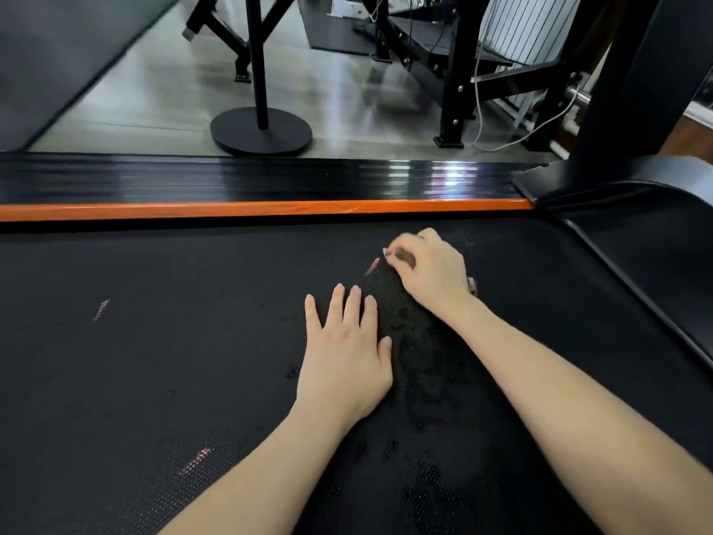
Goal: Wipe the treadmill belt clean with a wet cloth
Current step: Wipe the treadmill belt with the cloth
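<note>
Scrubbing the far end of the black dotted-texture treadmill belt (154,341): my right hand (432,270) is clenched round a small pale wadded cloth (386,252), pressed down right at the tip of a short pink streak (372,266). The cloth is mostly buried in the fist; only a scrap shows at the fingertips. My left hand (345,357) lies flat on the belt just beside it, fingers straight, holding nothing, bracing.

Risks as I see them:
- The wad is tiny, so knuckles and nails may hit the belt instead of the cloth. The streak could smear rather than lift.
- A dark damp patch (424,361) runs between my forearms, right by the left palm. With weight on a wet belt, the hand could slip or the belt could creep under the brace.
- Excess water may run toward the belt edge and the black motor cover (656,233) on the right. Bad place for drips.
- Two more pink streaks, one far left (101,308) and one near my left forearm (195,461), are easy to miss.

Surroundings: an orange trim strip (270,208) and a glossy black ribbed side rail (231,179) border the far edge. The black treadmill upright (632,90) rises at far right and limits reach there. Beyond, on the grey floor (154,90): a black round-based pole stand (261,131), a black steel gym frame (455,71), a white trailing cable (478,110). None touch the belt.
</note>
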{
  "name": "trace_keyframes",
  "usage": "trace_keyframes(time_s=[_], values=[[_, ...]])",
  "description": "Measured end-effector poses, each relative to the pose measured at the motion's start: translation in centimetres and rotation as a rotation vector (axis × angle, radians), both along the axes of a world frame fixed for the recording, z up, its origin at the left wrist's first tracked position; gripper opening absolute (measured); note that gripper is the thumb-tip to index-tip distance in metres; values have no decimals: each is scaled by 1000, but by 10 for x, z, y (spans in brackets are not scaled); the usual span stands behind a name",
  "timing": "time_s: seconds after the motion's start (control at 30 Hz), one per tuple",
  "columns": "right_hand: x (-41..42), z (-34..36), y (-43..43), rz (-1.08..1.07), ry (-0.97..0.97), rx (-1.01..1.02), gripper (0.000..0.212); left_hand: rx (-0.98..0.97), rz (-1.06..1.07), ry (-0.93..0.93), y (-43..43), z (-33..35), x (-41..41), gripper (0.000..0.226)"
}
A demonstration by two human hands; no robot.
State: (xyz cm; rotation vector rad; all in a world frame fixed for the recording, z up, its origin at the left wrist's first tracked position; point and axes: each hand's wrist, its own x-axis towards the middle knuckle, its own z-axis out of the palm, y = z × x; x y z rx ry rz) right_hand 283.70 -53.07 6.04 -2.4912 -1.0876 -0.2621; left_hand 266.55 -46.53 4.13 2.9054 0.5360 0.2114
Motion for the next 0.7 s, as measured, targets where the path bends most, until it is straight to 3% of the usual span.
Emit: trace_keyframes(time_s=[0.1, 0.27, 0.33, 0.4, 0.5, 0.6, 0.7], values=[[3, -4, 17, -110, -4, 8, 19, -17, -18, 63, 0, 7, -1, 72], [2, -3, 11, -92, 32, 19, 19, -164, 36, -46, 17, 19, -6, 57], [5, -4, 12, -100, 41, 16, 19, -34, 78, -89, 41, 22, -11, 62], [6, -6, 13, -109, 24, 13, 19, 98, 100, -15, 69, 20, -20, 75], [6, -7, 14, -135, 12, 22, 20, 90, 133, 112, 89, 8, -32, 84], [4, -5, 20, -200, 20, -7, 21, 77, 139, 99, 89, 2, -30, 81], [-23, 4, 37, -308, 58, -25, 22, 75, 153, 72, 89, 0, -29, 63]])
